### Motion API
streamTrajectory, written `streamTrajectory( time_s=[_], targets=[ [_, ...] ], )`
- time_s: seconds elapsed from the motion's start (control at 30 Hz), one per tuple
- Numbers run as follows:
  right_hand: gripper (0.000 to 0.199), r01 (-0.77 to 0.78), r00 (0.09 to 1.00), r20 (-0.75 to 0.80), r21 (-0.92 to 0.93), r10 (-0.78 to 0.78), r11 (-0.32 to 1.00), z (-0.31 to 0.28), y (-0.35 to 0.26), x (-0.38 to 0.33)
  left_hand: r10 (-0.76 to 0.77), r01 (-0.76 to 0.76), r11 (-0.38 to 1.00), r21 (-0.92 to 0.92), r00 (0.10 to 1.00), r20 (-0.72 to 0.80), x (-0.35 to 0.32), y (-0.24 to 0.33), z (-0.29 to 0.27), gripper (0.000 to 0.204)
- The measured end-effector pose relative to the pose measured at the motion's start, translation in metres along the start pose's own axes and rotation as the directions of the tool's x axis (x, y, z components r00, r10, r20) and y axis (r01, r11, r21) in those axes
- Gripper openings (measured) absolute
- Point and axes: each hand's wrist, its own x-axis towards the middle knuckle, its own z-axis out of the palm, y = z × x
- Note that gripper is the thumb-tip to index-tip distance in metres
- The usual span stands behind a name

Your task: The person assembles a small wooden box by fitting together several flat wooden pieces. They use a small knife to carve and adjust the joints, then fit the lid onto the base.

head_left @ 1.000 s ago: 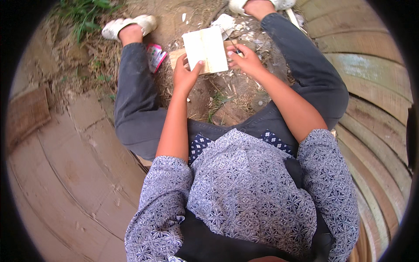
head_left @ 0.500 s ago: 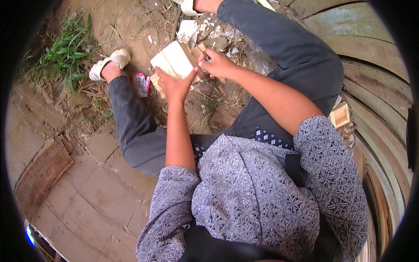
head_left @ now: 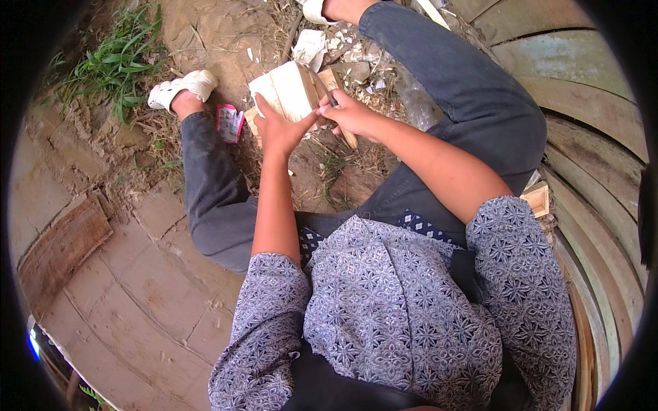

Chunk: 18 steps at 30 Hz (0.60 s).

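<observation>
Seated over littered dirt ground [head_left: 205, 41], the left hand [head_left: 277, 130] grips a pale wooden block [head_left: 288, 92] from below while the right hand [head_left: 349, 113] pinches a thin tool [head_left: 324, 92] against its edge.

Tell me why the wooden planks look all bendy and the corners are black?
In the head view, the wide fisheye lens curves straight edges near the rim, so the planks bow; the black corners are outside the lens circle. Daylight is soft, with no glare. The left hand, right hand and pale wooden block look sharp.
</observation>
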Motion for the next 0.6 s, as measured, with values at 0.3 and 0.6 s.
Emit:
streamTrajectory(
  time_s=[0.3,0.6],
  targets=[
    [0.025,-0.048,0.999,0.008,-0.005,0.048,0.999,0.003,-0.002,0.001,-0.026,0.026,0.984,0.174,1.0,-0.002,-0.011,0.018,-0.007,0.146],
    [0.019,-0.086,0.996,0.043,0.07,0.083,0.994,-0.003,0.0,0.001,0.078,-0.081,0.994,0.069,0.996,0.05,-0.003,-0.005,-0.018,0.143]
  ],
)
